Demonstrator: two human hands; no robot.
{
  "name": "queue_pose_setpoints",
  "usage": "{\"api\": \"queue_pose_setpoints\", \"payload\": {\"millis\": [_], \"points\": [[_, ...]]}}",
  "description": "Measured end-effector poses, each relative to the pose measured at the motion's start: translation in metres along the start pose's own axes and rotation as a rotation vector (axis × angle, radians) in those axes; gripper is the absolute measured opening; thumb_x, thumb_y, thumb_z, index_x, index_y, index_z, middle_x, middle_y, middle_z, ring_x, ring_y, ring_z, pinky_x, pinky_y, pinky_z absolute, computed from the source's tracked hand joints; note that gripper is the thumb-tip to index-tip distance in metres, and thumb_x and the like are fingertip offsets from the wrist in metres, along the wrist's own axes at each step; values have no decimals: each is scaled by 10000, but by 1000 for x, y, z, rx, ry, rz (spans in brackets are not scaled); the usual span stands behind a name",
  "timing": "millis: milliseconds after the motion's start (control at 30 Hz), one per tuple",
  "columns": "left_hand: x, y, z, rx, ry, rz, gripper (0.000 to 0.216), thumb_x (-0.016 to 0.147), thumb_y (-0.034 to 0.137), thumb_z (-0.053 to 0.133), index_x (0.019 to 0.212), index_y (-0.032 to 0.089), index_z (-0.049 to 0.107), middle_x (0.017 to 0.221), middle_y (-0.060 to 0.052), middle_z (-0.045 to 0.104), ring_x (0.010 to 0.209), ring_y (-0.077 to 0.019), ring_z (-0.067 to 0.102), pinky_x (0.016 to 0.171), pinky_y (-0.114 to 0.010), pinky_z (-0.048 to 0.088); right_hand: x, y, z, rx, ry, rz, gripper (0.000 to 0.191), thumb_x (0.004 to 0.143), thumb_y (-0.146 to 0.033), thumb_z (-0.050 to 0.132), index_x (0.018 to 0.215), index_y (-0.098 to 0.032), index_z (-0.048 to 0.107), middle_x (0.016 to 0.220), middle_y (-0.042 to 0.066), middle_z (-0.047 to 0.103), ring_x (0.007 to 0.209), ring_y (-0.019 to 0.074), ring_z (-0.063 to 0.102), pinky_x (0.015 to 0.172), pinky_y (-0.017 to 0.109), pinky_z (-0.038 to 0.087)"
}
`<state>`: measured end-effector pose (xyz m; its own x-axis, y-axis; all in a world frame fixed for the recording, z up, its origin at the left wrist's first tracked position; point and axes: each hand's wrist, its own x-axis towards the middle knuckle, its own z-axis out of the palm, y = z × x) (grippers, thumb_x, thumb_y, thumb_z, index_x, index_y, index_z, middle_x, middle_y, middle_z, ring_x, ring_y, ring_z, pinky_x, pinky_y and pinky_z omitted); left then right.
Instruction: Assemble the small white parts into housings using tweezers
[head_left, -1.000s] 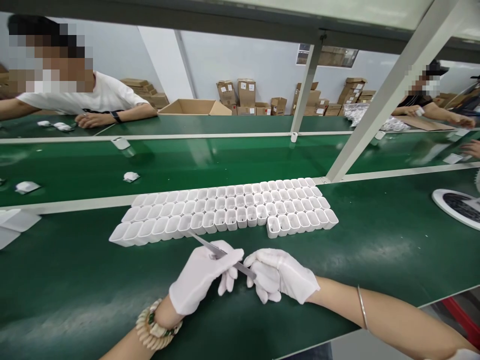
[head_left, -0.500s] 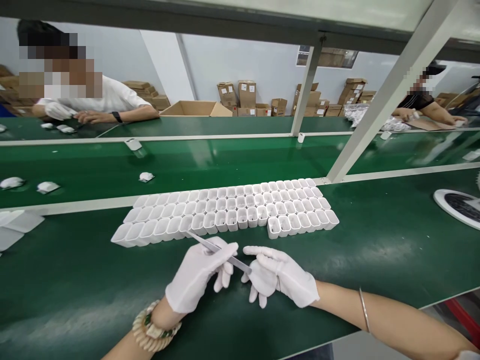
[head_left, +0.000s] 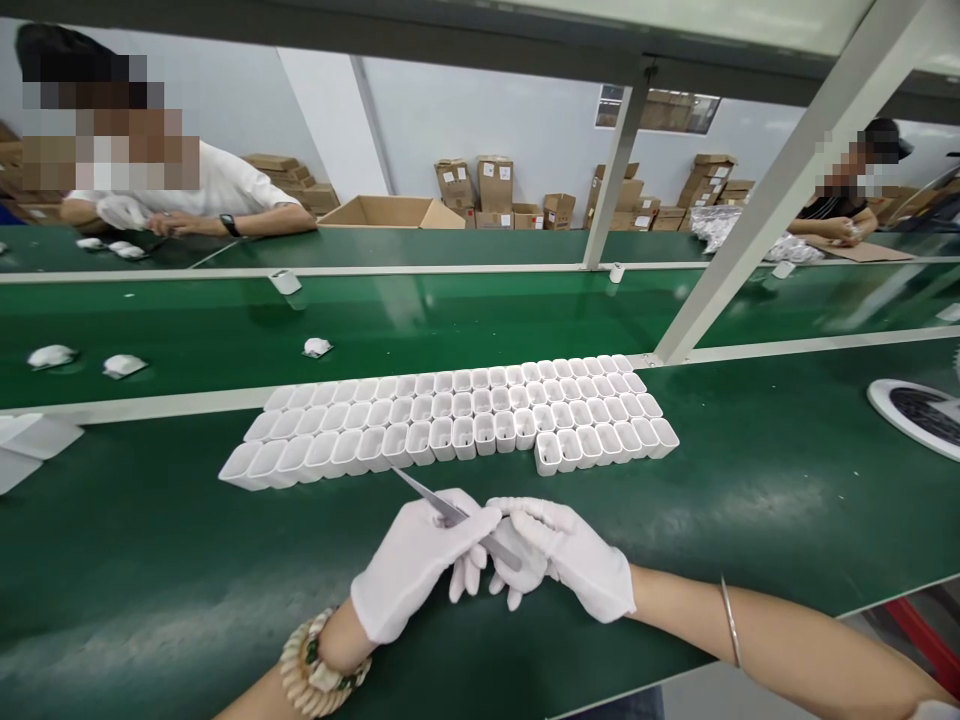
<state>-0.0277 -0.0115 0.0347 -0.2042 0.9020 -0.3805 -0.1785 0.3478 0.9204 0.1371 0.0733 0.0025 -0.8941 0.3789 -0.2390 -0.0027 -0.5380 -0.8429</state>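
Observation:
Both my hands wear white gloves and meet above the green table. My left hand (head_left: 431,560) is closed around a slim grey metal tool (head_left: 427,495), shaped like tweezers. One narrow end points up and left, and the other lies against a rounded white piece (head_left: 531,568). My right hand (head_left: 577,550) is closed around that white piece, its fingers hiding much of it. Beyond my hands stand rows of small open white cups (head_left: 442,437), packed side by side. In the front row, several cups at the right sit slightly nearer me, with dark spots inside some.
A green conveyor belt (head_left: 420,325) with small white items runs behind the cups. A slanted metal post (head_left: 750,220) rises at the right. White boxes (head_left: 37,445) lie far left, and a round white-rimmed object (head_left: 911,415) far right. Two people sit across the belt.
My left hand has moved right toward my right hand, and the metal tool now reaches further over the white piece. Items on the belt have shifted right.

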Motion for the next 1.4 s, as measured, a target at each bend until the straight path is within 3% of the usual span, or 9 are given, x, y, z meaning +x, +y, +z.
{"api": "queue_pose_setpoints", "payload": {"millis": [167, 333, 467, 633, 733, 933, 1133, 1300, 1400], "points": [[5, 3, -13, 63, 92, 46, 318, 740, 381, 749, 576, 153, 601, 424, -2, 593, 332, -83, 466, 374, -187, 359, -2, -2, -3, 6, -16, -13, 589, 848, -561, 630, 1215, -110, 535, 803, 77, 670, 642, 191, 669, 524, 302, 513], [-8, 6, -23, 318, 311, 320, 158, 761, 344, 726, 680, 208, 719, 639, -17, 697, 537, -139, 617, 549, -230, 514, -6, -9, 0, -60, 13, 2, 710, 775, -439, 754, 1326, -113, 448, 923, 77, 671, 659, 152, 653, 638, 330, 526], [-14, -6, -15, 681, 166, 645, 126, 828, 259, 680, 920, 291, 760, 906, -20, 741, 799, -177, 676, 719, -242, 533, -8, -8, 4, -137, 66, 21, 1005, 652, -329, 857, 1465, -159, 292, 795, 8, 662, 695, 165, 639, 673, 342, 518], [-9, -13, -11, 963, -37, 1094, 317, 881, 106, 546, 1155, 257, 595, 800, -16, 687, 673, -142, 600, 639, -241, 491, -9, -8, 6, -79, 134, 27, 1064, 625, -295, 872, 1491, -219, 258, 830, -19, 610, 746, 167, 633, 637, 313, 526], [-11, -6, -15, 1155, -66, 1230, 289, 888, 115, 502, 1161, 208, 521, 714, -16, 645, 584, -155, 525, 548, -262, 443, -8, -8, 4, -51, 131, 24, 1017, 606, -294, 880, 1448, -175, 322, 795, -28, 601, 703, 154, 623, 612, 298, 524], [-15, 4, -18, 1324, -41, 1295, 243, 914, 116, 436, 1139, 191, 490, 700, -12, 637, 563, -153, 502, 542, -265, 417, -6, -8, -1, -25, 78, -16, 911, 683, -319, 838, 1421, -115, 346, 730, -8, 642, 673, 156, 634, 627, 297, 508], [-7, -1, -10, 1278, -160, 1229, 242, 876, 80, 410, 1038, 228, 514, 692, 4, 637, 560, -142, 528, 541, -245, 420, -8, -10, 0, 31, 36, 41, 920, 619, -282, 868, 1395, -152, 392, 977, 62, 664, 732, 181, 667, 603, 301, 510], [-18, 4, -27, 1213, -221, 1127, 199, 897, 121, 442, 1038, 231, 530, 739, -6, 620, 594, -139, 507, 533, -237, 414, -9, -9, -1, 18, -25, 70, 894, 654, -256, 839, 1401, -101, 374, 683, -4, 658, 620, 166, 644, 620, 306, 482], [-23, 5, -33, 1106, -195, 1103, 258, 916, 139, 448, 1129, 267, 515, 796, 8, 625, 640, -130, 524, 571, -222, 431, -9, -8, -4, 18, -27, 58, 827, 662, -233, 828, 1370, -109, 419, 706, -4, 663, 589, 145, 637, 639, 308, 493]]}}
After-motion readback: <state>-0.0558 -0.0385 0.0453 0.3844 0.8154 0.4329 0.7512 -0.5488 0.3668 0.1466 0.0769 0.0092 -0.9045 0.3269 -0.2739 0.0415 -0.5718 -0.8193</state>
